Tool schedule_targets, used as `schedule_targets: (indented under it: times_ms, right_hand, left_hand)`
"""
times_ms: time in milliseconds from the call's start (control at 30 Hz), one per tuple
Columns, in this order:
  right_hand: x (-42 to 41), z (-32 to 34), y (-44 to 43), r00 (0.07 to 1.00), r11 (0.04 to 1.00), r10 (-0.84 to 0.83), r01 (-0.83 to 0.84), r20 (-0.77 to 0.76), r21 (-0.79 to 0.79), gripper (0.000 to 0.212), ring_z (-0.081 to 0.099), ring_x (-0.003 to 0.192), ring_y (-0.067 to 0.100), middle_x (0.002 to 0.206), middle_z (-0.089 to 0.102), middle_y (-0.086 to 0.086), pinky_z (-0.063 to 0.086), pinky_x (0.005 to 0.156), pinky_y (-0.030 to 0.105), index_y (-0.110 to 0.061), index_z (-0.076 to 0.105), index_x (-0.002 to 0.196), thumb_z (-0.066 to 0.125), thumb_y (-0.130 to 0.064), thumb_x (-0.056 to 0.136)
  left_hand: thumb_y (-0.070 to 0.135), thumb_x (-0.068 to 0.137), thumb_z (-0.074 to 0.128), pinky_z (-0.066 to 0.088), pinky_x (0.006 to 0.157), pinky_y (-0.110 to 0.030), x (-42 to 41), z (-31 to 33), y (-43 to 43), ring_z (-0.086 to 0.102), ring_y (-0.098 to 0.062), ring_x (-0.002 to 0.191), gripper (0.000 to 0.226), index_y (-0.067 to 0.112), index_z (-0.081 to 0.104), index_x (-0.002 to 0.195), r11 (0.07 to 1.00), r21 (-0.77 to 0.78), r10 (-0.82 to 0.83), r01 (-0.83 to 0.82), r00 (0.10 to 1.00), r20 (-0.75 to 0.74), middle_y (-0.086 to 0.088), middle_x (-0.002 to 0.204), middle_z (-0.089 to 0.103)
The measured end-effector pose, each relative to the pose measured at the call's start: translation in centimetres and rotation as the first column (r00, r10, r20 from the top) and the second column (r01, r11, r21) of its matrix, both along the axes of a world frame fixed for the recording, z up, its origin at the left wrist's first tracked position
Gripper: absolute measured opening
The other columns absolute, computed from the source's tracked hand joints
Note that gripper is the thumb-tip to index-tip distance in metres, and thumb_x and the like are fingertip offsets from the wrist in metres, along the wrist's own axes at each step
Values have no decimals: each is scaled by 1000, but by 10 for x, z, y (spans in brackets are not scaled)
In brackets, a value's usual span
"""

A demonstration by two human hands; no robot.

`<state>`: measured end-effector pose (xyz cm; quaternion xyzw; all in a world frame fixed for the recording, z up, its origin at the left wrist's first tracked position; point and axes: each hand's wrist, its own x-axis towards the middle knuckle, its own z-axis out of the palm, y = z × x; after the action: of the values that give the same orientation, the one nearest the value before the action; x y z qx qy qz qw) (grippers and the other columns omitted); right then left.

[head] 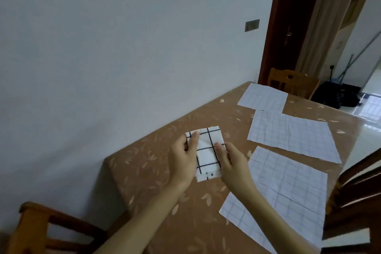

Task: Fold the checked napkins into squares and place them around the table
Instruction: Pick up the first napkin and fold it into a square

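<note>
A small folded white napkin with bold black checks [207,151] lies on the brown leaf-patterned table [152,173], near its left edge. My left hand [183,158] holds the napkin's left side, its fingers lying over the top left corner. On the napkin's right edge my right hand [228,161] rests, fingers curled at that side. Several flat napkins with fine checks lie spread out to the right: one at the far end [262,97], one in the middle [292,133], one nearer [288,177], and one at the front [245,218].
A wooden chair [41,227] stands at the lower left by the wall. Another chair [290,82] sits at the table's far end, and a dark chair [358,189] on the right side. A doorway and a black bag [336,94] lie beyond.
</note>
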<state>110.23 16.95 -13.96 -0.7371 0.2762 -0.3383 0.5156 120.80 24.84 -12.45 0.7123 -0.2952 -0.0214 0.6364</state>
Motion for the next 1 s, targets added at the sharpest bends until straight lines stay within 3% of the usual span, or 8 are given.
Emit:
schedule_targets:
  times_ms: [167, 333, 433, 533, 600, 767, 900, 1000]
  right_hand:
    - [53, -20, 7, 995, 999, 10, -13, -100, -34, 44, 48, 52, 6, 63, 56, -1, 39, 49, 21, -7, 54, 78, 42, -39, 104]
    - [103, -41, 7, 978, 999, 27, -32, -207, -22, 47, 42, 49, 4, 59, 49, -4, 34, 50, 23, -5, 51, 74, 48, -43, 102]
    - [129, -59, 10, 974, 970, 93, -42, -207, 239, 47, 55, 56, 12, 67, 60, 2, 46, 55, 27, -6, 59, 79, 60, -51, 94]
    - [150, -88, 20, 952, 827, 265, -143, -154, 543, 41, 75, 86, 27, 96, 77, 14, 62, 79, 40, -4, 71, 105, 71, -41, 89]
    - [164, -110, 28, 948, 782, 288, -152, -134, 604, 33, 75, 92, 31, 100, 77, 16, 62, 80, 43, -5, 70, 110, 73, -31, 90]
    - [198, -170, 33, 942, 841, 146, 42, -301, 540, 26, 70, 66, 17, 84, 73, 9, 56, 59, 30, -7, 64, 99, 78, -26, 86]
    - [209, -223, 26, 882, 860, 68, 185, -467, 475, 34, 70, 76, 16, 97, 73, 7, 59, 63, 34, -10, 56, 114, 70, -32, 92]
    - [208, -252, 24, 829, 888, 57, 212, -556, 407, 43, 72, 87, 19, 104, 71, 1, 62, 75, 42, -15, 46, 132, 64, -23, 95]
  left_hand:
    - [41, 101, 52, 42, 47, -24, 50, -25, 9, 52, -8, 50, 45, 14, 49, 66, 999, 24, 29, -25, 987, -160, 3, 56, 54]
    - [33, 101, 55, 33, 44, -20, 103, -61, 17, 43, -9, 45, 51, 14, 42, 56, 990, 56, 131, -126, 984, -117, 3, 48, 46]
    - [28, 103, 53, 43, 49, -26, 128, -91, 26, 52, -12, 50, 44, 7, 54, 64, 978, 5, 204, -208, 954, -218, -5, 57, 59]
    - [23, 104, 50, 45, 53, -13, 149, -112, 35, 58, 4, 55, 39, 27, 56, 66, 972, 7, 224, -236, 911, -347, 18, 60, 65]
    - [25, 105, 49, 51, 57, -10, 164, -130, 40, 62, 13, 63, 34, 36, 56, 73, 976, 54, 213, -210, 877, -430, 27, 67, 67]
    - [35, 102, 54, 55, 62, -37, 205, -200, 58, 65, -16, 66, 35, 12, 68, 80, 974, 215, 162, -66, 870, -465, -10, 74, 71]
    - [28, 98, 63, 63, 67, -40, 225, -248, 69, 73, -11, 70, 13, 23, 72, 89, 938, 344, 126, 52, 871, -474, 4, 79, 75]
    - [18, 95, 68, 63, 66, -45, 237, -279, 67, 74, -14, 69, 8, 13, 69, 101, 908, 401, 121, 121, 840, -529, -2, 92, 75]
